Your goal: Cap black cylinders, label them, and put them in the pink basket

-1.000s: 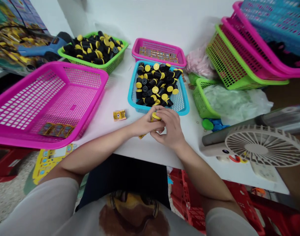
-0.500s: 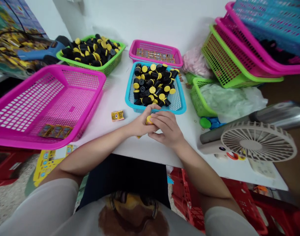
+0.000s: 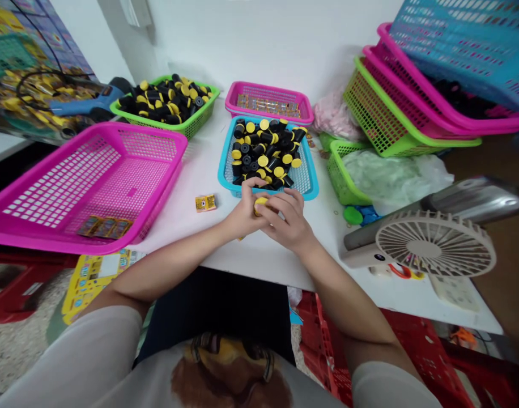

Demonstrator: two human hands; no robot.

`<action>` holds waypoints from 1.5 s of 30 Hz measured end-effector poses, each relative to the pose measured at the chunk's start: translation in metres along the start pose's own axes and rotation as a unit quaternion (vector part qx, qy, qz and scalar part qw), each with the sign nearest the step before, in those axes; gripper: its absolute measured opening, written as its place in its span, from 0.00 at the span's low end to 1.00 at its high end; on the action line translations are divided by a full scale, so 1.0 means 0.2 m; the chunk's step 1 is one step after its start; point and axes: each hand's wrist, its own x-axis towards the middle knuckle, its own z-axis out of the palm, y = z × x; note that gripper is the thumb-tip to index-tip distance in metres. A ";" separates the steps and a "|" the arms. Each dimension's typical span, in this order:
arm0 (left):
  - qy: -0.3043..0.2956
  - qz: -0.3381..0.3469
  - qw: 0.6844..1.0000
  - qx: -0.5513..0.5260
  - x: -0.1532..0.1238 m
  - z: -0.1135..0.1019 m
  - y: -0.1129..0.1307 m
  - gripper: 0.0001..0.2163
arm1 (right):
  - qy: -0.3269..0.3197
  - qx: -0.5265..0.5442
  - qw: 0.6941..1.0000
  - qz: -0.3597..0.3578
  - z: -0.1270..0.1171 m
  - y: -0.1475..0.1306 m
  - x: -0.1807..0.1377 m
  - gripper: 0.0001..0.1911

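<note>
Holding a small round piece with a yellow top (image 3: pixel 260 205), the left hand (image 3: pixel 243 215) has its fingers curled closed around it, the yellow face showing between the two hands. The right hand (image 3: pixel 290 221) lays its bent fingers against the same piece from the right; the knuckles hide much of the contact, so I cannot tell whether they clamp it or only touch it. Both hands are over a white worktop (image 3: pixel 251 260). Just beyond the fingers sits a light-blue perforated plastic basket (image 3: pixel 302 177), heaped with black cylinders with yellow caps (image 3: pixel 263 161). Farther beyond the fingers, a pink perforated plastic basket (image 3: pixel 291 119) holds rows of small packets. Near the left fingers, on their left, lies a small yellow printed packet (image 3: pixel 205 203). Well left of the fingers, a large magenta perforated plastic basket (image 3: pixel 123 195) carries a strip of yellow-and-grey packets (image 3: pixel 109 228) at its near end. Beyond that, a bright green plastic basket (image 3: pixel 187 126) is piled with similar cylinders. Well right of the fingers is a pale plastic fan with a round slatted grille (image 3: pixel 433 249); past it, a crumpled translucent plastic bag (image 3: pixel 395 175).
</note>
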 end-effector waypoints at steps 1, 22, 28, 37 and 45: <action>0.016 0.015 1.000 0.016 0.01 0.00 0.00 0.27 | -0.005 0.000 1.000 0.005 0.01 0.01 0.00 0.19; 0.007 -0.186 0.784 0.592 -0.40 -1.07 0.91 0.06 | -0.003 -0.015 0.999 0.032 -0.07 0.05 0.03 0.17; -0.143 -0.411 0.689 0.580 -0.56 -1.69 0.60 0.06 | -0.112 0.024 0.927 0.358 0.03 0.29 0.02 0.16; -0.185 -0.410 0.721 0.528 -0.60 -1.78 0.48 0.19 | -0.466 0.216 0.751 0.415 0.13 0.50 0.30 0.21; -0.099 -0.422 0.717 0.545 -0.57 -1.69 0.55 0.16 | -0.402 0.228 0.755 0.465 0.17 0.48 0.26 0.12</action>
